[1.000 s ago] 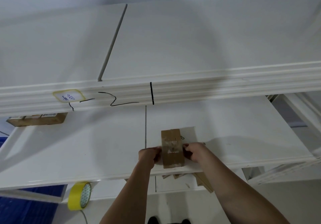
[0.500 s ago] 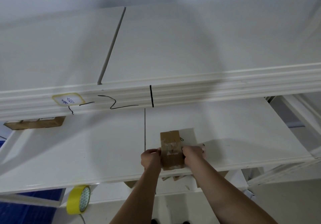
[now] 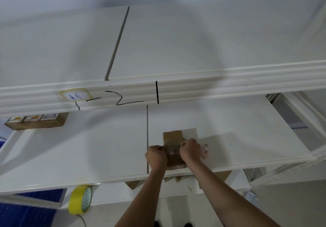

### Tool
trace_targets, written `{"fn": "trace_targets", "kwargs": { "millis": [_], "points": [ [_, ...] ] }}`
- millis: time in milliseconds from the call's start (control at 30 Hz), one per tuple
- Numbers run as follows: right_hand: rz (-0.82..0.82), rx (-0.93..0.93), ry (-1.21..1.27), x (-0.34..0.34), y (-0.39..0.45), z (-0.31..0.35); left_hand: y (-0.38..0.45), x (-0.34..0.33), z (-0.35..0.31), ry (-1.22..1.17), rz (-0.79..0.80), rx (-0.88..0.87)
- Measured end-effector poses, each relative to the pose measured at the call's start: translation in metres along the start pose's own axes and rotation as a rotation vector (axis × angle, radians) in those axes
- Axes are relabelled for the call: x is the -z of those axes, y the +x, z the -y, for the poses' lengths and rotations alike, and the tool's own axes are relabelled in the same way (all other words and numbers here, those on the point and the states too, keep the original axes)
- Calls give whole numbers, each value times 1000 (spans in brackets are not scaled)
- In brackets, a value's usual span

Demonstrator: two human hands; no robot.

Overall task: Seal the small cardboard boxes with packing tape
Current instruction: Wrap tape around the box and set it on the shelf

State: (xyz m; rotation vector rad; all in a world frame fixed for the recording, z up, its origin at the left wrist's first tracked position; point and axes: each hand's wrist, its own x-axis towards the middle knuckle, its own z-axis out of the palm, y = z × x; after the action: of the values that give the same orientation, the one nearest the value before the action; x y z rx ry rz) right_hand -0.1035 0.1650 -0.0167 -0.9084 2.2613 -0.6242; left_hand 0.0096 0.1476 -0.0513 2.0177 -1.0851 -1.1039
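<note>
On the smooth white shelf point(image 3: 88, 152), near its front edge, a small brown cardboard box point(image 3: 173, 149) lay flat, glossy tape across its top. Left hand point(image 3: 156, 157) and right hand point(image 3: 190, 150) pressed its 2 sides, fingers curled tight against the cardboard.

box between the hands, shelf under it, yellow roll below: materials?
Small brown box: matte cardboard, by its raw kraft colour; a glossier strip across it looks like clear tape. White shelf board: smooth, painted or laminated, with soft sheen; core unclear. Yellow tape roll: glossy plastic-looking tape on a patterned core.
</note>
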Motion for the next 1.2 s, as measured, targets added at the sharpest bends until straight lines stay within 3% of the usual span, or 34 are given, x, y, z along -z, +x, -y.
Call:
{"fn": "trace_targets", "kwargs": {
  "millis": [300, 567, 833, 1200],
  "points": [
    [62, 29, -124, 4, -1, 1, 5, 5, -11, 244, 95, -50],
    [62, 14, -88, -1, -1, 2, 9, 4, -16, 356, 174, -75],
    [113, -1, -16, -4, 6, -6, 17, 0, -7, 361, 153, -91],
    [38, -43, 118, -9, 1, -12, 6, -8, -3, 363, 97, -83]
  ]
}}
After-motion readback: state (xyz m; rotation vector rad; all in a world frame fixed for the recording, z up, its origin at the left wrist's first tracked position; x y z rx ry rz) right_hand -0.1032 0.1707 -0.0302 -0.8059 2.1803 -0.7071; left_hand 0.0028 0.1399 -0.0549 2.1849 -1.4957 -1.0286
